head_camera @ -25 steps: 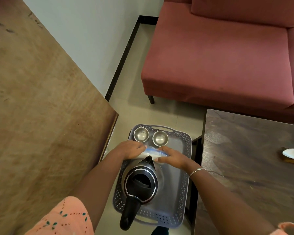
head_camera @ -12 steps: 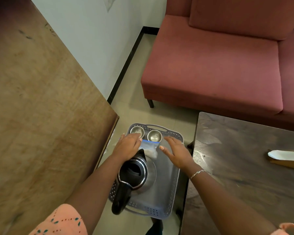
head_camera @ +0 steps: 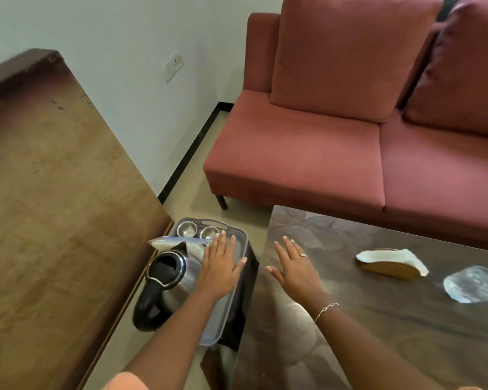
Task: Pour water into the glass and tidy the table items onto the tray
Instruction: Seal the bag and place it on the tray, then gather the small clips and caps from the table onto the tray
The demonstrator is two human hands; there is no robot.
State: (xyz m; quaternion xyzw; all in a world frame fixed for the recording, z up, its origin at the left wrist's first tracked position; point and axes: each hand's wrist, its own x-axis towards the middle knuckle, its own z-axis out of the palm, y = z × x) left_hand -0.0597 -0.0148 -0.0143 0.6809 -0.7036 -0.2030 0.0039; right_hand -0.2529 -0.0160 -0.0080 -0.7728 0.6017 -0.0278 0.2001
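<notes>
Both hands (head_camera: 219, 273) (head_camera: 295, 270) now off tray (head_camera: 238, 250), kettle (head_camera: 168, 280) spout away.

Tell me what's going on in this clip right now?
A person is tidying up. The grey tray already holds a kettle, two steel cups and a plastic pouch. Both hands are open and empty: the left hand over the tray, the right hand over the dark table.

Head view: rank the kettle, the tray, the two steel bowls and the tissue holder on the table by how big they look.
1. Tray, partly hidden by the left arm
2. Kettle
3. Tissue holder
4. The two steel bowls, which look alike, so no order between them.
The wide-angle lens makes true sizes unsure.
</notes>
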